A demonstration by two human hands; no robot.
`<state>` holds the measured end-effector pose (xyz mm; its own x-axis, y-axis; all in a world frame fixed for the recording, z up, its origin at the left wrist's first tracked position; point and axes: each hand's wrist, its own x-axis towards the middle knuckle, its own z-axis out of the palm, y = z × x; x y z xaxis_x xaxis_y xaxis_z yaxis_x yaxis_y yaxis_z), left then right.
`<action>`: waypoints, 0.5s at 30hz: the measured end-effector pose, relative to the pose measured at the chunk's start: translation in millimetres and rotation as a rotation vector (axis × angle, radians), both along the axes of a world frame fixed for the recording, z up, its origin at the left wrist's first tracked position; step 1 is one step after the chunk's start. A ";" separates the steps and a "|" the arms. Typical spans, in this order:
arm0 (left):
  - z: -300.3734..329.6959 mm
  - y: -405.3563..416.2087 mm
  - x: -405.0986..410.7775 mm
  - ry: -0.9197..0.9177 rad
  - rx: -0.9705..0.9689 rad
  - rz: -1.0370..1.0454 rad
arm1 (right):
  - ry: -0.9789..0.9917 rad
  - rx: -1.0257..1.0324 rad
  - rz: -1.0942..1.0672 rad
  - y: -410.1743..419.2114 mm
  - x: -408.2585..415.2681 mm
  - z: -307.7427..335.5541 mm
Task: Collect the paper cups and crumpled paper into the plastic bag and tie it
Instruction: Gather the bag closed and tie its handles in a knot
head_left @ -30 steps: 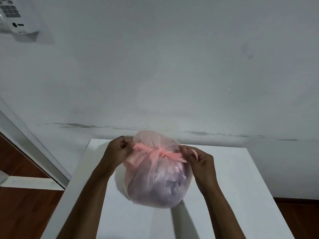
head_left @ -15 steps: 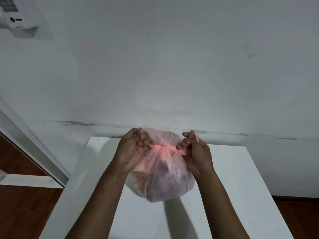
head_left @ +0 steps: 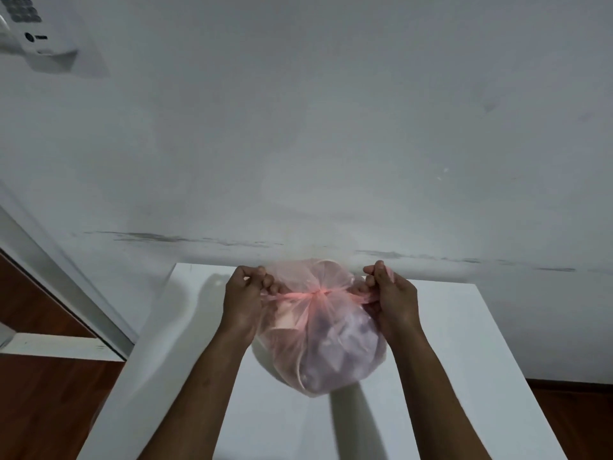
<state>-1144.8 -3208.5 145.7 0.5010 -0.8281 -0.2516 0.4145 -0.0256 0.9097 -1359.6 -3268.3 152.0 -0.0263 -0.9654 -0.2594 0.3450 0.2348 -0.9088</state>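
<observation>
A thin pink plastic bag (head_left: 328, 346), full and rounded, rests on the white table (head_left: 464, 360). Pale cups and crumpled paper show faintly through its film. A knot (head_left: 316, 293) sits at the top of the bag, with the two handle strips stretched taut to either side. My left hand (head_left: 245, 297) is closed on the left strip, and my right hand (head_left: 391, 297) is closed on the right strip. The hands are apart, one on each side of the bag.
A white wall (head_left: 331, 144) with dark scuff marks rises right behind the table. A white wall phone (head_left: 30, 31) hangs at the top left. A white door frame (head_left: 49, 277) and brown wooden floor (head_left: 43, 410) lie to the left.
My hands came together over the bag top, then moved apart, pulling the handle strips sideways. The knot has drawn smaller and tighter.
</observation>
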 end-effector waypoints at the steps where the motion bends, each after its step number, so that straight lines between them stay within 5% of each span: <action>1: -3.9 -0.3 2.9 -0.064 0.012 0.029 | 0.120 -0.065 0.010 0.2 -1.1 -1.2; 6: -9.1 -0.2 7.4 -0.437 0.069 0.157 | 0.457 -0.245 0.078 -3.6 -8.0 -3.9; 15: -43.8 41.7 0.0 -0.199 0.280 -0.044 | 0.471 -0.064 0.301 12.7 -0.7 -20.0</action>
<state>-1144.9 -3166.8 101.9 0.5285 -0.7627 -0.3729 0.2223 -0.2996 0.9278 -1360.3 -3255.6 132.0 0.1541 -0.9616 -0.2272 -0.1754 0.1997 -0.9640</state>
